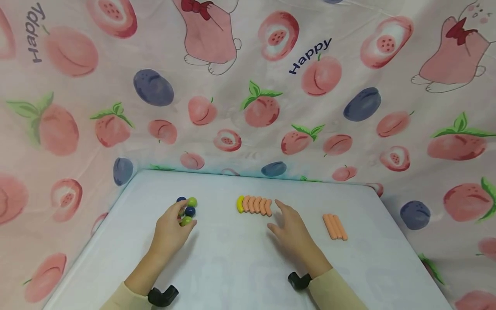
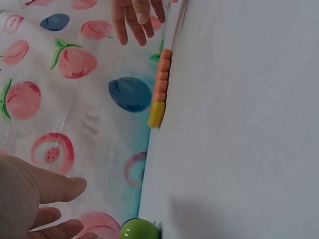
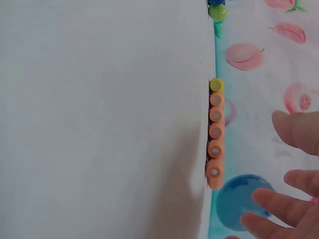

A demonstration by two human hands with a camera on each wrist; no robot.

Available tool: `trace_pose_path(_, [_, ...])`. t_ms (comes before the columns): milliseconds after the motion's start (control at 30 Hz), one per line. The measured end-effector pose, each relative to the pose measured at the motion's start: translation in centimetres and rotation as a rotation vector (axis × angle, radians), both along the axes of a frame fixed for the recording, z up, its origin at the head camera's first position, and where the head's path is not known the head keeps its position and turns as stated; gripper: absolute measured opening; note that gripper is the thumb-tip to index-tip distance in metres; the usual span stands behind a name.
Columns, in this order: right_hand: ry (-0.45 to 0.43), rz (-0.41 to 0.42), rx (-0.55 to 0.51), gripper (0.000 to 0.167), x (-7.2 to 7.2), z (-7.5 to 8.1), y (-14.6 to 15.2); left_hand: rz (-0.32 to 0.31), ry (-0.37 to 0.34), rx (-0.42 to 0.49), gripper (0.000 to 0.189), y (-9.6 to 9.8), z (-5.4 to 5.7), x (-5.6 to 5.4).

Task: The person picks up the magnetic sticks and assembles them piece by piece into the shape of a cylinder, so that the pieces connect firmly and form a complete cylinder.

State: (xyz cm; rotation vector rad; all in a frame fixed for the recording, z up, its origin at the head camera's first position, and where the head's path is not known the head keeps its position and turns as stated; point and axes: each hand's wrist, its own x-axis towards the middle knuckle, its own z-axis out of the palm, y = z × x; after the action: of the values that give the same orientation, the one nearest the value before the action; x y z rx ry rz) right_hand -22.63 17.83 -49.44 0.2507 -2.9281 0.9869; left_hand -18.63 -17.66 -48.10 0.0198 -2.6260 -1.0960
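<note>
Green and blue balls cluster between the parted thumb and fingers of the left hand, toward the left of the table; whether the fingers touch any of them, I cannot tell, as part of the cluster is hidden behind the hand. The right hand is spread wide and holds nothing, its thumb well apart from its forefinger. That forefinger's tip is just beside the right end of a row of five curved orange pieces. At the row's left end lies a yellow piece, curved likewise and set against its orange neighbour. The row is between the two hands, near the far edge of the table.

Farther right, beyond the right hand, three straight orange sticks lie side by side, slightly slanted. Each wrist carries a black mount, one on the left and one on the right, next to beige sleeves. Under everything is a white table. Behind it hangs a pale pink cloth printed with peaches, dark blue fruits, bears in pink and the word "Happy".
</note>
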Motion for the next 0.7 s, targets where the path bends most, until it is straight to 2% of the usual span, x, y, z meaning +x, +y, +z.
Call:
trace_pose_path(133, [-0.005, -0.039, -0.1, 0.076, -0.9, -0.2, -0.3, 0.002, -0.002, 0.055, 0.061, -0.4, -0.3, -0.1])
trace_pose_path(267, [-0.015, -0.073, -0.193, 0.072, -1.8, -0.5, -0.7, 0.006, -0.037, 0.101, 0.054, -0.8, -0.7, -0.2])
trace_pose_path(433, [-0.045, -0.118, -0.272, 0.067, -3.0, -1.1, -0.8, 0.029, -0.057, 0.112, 0.048, -0.9, -1.1, -0.3])
trace_pose_path(700, [-0.097, -0.189, -0.335, 0.06, -4.7, -2.1, -0.7, 0.043, -0.052, 0.108, 0.043, -0.7, -1.4, -0.3])
